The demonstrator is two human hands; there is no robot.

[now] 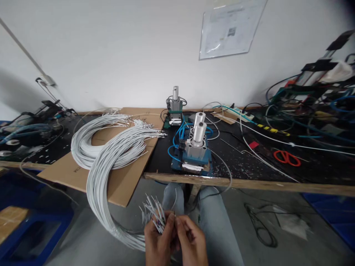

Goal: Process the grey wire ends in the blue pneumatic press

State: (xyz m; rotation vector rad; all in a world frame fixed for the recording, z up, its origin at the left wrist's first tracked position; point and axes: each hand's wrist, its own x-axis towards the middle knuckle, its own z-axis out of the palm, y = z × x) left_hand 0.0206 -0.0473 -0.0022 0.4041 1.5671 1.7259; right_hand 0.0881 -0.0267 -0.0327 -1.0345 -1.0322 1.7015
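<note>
Spanning the view, our workbench carries a cardboard sheet where the grey wire bundle lies coiled, its long loop draping off the edge so the ends reach us below. Our left hand clamps the fanned wire ends; our right hand pinches one, fingertips pressed together.

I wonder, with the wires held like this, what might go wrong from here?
The wire bundle hangs off the cardboard sheet in a long loop to your left hand; a tug might drag the rest off the table. The fanned wire ends by your right hand could tangle or slip loose. The sheet itself overhangs the edge and may tip.
</note>
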